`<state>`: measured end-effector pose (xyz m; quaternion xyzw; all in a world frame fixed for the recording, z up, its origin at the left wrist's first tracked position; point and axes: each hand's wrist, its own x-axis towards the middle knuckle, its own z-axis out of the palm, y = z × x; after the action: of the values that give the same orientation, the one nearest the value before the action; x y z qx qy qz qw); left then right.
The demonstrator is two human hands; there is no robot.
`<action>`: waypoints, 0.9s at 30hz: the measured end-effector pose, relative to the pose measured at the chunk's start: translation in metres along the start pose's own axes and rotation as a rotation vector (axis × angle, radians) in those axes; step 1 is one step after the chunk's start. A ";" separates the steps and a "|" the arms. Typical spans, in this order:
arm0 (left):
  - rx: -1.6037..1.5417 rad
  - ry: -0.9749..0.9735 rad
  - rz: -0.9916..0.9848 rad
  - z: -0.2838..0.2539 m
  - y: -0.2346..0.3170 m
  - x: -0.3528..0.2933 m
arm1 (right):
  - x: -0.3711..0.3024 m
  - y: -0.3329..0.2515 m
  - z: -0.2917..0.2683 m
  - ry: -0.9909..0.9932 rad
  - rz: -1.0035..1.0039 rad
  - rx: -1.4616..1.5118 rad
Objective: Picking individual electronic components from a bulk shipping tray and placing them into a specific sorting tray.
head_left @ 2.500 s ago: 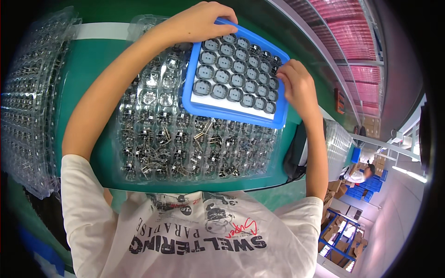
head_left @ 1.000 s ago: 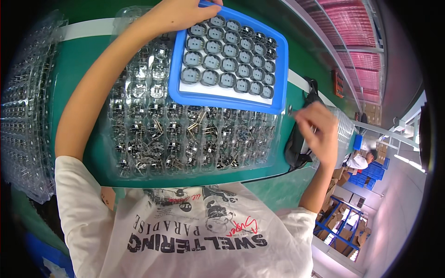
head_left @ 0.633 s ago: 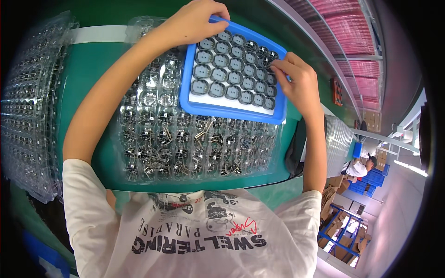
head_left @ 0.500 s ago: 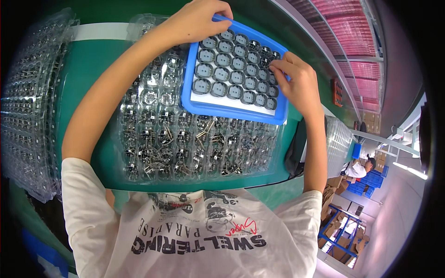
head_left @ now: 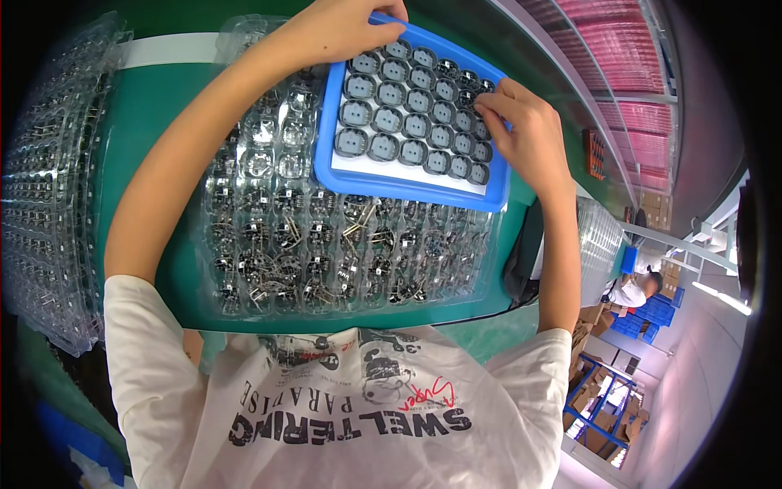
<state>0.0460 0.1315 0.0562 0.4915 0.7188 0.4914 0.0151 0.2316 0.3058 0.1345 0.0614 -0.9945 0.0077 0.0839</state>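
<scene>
A blue tray point(head_left: 330, 130) with a white liner holds rows of grey, rounded parts point(head_left: 384, 147), each with small holes. It is tilted over a clear plastic blister tray point(head_left: 208, 244) full of small dark electronic pieces with metal pins. My left hand point(head_left: 350, 31) grips the tray's far left rim, thumb lying along the edge. Over the tray's right side, my right hand point(head_left: 525, 130) is closed in a pinch at the grey parts; whatever sits between its fingertips is hidden. Several parts near the far right corner look darker, with circuit pieces point(head_left: 468, 80) showing.
A tall stack of filled clear blister trays point(head_left: 53, 196) stands at the left on the green table point(head_left: 155, 98). A dark bag-like object point(head_left: 525, 261) lies by my right forearm. Farther right are more clear trays point(head_left: 599, 236), another person point(head_left: 635, 289) and a blue rack with cartons point(head_left: 599, 407).
The blue tray sits slightly higher in view, and my left hand has shifted up with it. My right hand stays pinched at nearly the same spot on the tray.
</scene>
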 end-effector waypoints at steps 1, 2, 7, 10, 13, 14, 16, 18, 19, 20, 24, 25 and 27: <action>0.005 0.002 0.004 -0.002 0.004 -0.001 | 0.000 0.000 0.001 -0.017 0.005 0.011; 0.009 0.004 0.009 -0.003 0.006 -0.001 | -0.001 0.001 0.002 -0.035 0.010 0.022; -0.015 -0.008 0.013 -0.004 0.006 0.001 | 0.001 0.003 0.001 -0.061 -0.015 -0.004; -0.049 -0.025 -0.007 -0.003 0.009 0.003 | -0.003 -0.002 -0.014 -0.093 0.005 -0.001; -0.010 -0.004 0.053 -0.002 0.004 0.003 | -0.018 -0.029 -0.036 -0.023 0.104 0.188; -0.010 -0.004 0.045 -0.002 0.003 0.003 | -0.028 -0.041 -0.042 -0.118 0.083 0.231; 0.003 0.003 0.023 -0.005 0.001 -0.001 | -0.042 -0.062 -0.049 -0.367 -0.029 0.258; -0.023 -0.013 0.009 -0.007 0.001 -0.001 | -0.059 -0.080 -0.046 -0.516 -0.003 0.275; -0.042 -0.028 -0.003 -0.008 0.003 -0.001 | -0.069 -0.087 -0.041 -0.566 0.047 0.202; -0.053 -0.026 0.001 -0.006 0.005 0.000 | -0.075 -0.091 -0.038 -0.616 0.107 0.121; -0.051 -0.015 0.011 -0.006 0.007 0.001 | -0.083 -0.090 -0.026 -0.561 0.134 0.129; -0.061 -0.015 0.002 -0.006 0.007 0.000 | -0.081 -0.088 -0.024 -0.521 0.110 0.161; -0.077 -0.032 -0.006 -0.007 0.008 0.001 | -0.081 -0.088 -0.022 -0.480 0.088 0.189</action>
<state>0.0476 0.1282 0.0660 0.4963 0.7003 0.5109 0.0469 0.3257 0.2294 0.1428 0.0256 -0.9826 0.0892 -0.1609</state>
